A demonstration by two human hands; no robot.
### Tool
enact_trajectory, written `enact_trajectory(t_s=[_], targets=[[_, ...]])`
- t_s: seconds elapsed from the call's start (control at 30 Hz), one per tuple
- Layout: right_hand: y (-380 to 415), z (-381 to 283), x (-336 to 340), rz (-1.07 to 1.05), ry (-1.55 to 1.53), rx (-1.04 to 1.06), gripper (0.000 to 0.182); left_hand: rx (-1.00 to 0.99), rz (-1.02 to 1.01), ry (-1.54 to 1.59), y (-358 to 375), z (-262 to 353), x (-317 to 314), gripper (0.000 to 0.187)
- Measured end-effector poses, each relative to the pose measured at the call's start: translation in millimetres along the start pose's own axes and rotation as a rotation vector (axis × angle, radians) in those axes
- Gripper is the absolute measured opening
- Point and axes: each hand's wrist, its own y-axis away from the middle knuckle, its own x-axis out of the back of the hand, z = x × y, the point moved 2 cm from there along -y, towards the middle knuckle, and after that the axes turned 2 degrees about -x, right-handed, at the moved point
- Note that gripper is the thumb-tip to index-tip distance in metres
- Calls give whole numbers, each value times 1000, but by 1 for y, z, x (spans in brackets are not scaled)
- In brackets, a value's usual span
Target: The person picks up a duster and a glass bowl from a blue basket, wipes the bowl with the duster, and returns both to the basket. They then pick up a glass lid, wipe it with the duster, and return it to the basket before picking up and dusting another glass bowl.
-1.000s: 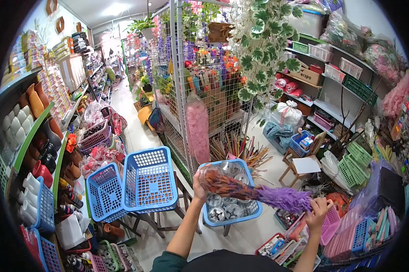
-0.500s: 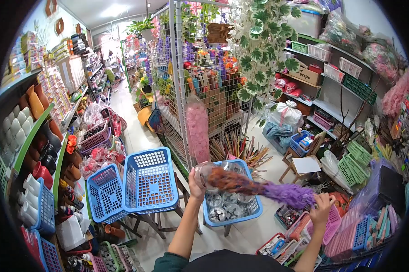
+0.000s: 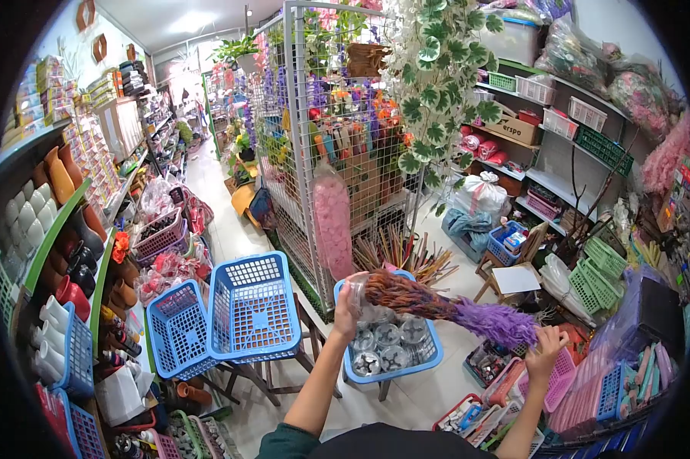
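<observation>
My left hand (image 3: pixel 346 312) is closed round a clear plastic container (image 3: pixel 370 304) above the blue basket of jars. From its mouth a long bunch of dried flower spikes (image 3: pixel 410 294), orange-brown near the container and purple at the far end, stretches to the right. At the purple tips my right hand (image 3: pixel 545 350) has its fingers pinched together. Below the bunch, the blue basket (image 3: pixel 434 359) holds several clear jars (image 3: pixel 388 333). My left fingers are partly hidden behind the container.
Two blue baskets (image 3: pixel 254 260) stand on stools to the left. Behind them rises a wire-mesh rack (image 3: pixel 303 153) with hanging flowers. Shelves of vases (image 3: pixel 58 172) line the left side. Pink and red baskets (image 3: pixel 560 382) crowd the floor at right, near a wooden chair (image 3: pixel 532 249).
The bunch has turned slightly in my hands, and its far end has shifted a little right. Both hands keep their hold, and the container now sits slightly right of before.
</observation>
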Motion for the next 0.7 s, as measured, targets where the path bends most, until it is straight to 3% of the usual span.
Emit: enact_trajectory(t_s=[0.1,0.13,0.23,0.37,0.57,0.63,0.7], targets=[[9,-4,-6,68,-39,-10,28,-8,149,67,3,-1,-7,55],[10,-7,-6,16,-93,9,29,81,50,212,-2,-12,7,58],[13,5,-7,-39,-158,62,30,23,-12,138,-3,0,13,60],[11,8,-5,-13,-51,-17,29,3,36,98,-3,-9,14,59],[11,0,-5,186,-142,-91,23,60,-60,-28,4,-24,13,50],[9,-9,-5,97,-181,-83,23,-27,67,-77,4,-33,14,48],[8,-24,-7,52,-186,1,22,-116,24,-62,10,-34,11,49]])
